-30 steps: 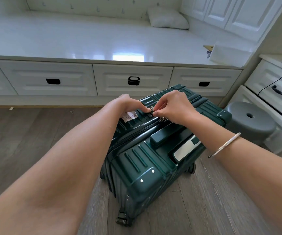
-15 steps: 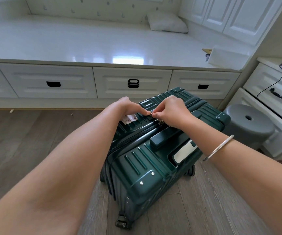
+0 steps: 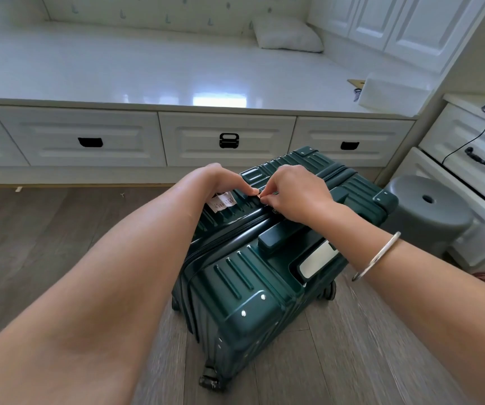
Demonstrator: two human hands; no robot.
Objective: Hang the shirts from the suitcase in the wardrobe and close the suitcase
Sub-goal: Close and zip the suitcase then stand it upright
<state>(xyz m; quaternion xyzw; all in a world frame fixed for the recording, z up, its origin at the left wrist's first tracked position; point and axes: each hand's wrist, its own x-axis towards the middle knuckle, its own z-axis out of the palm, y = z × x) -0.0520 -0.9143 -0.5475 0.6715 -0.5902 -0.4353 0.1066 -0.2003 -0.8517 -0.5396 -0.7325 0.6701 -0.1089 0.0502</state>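
A dark green hard-shell suitcase (image 3: 244, 287) stands upright on its wheels on the wooden floor, its two halves together and the zip line running across the top. My left hand (image 3: 221, 179) and my right hand (image 3: 296, 191) meet on its top side, fingertips together, each pinching a small metal zip pull (image 3: 260, 194) by the lock. A white barcode tag (image 3: 223, 202) hangs under my left hand. No shirts are in view.
A white platform bed with drawers (image 3: 223, 141) runs across the back, a pillow (image 3: 288, 38) on it. White wardrobe doors (image 3: 404, 21) stand at the top right. A grey round stool (image 3: 428, 211) and a white chest of drawers (image 3: 475, 159) are right of the suitcase.
My hands have stayed together at the zip pulls, shifting slightly along the suitcase top. The view has tilted a little; the suitcase has not moved.
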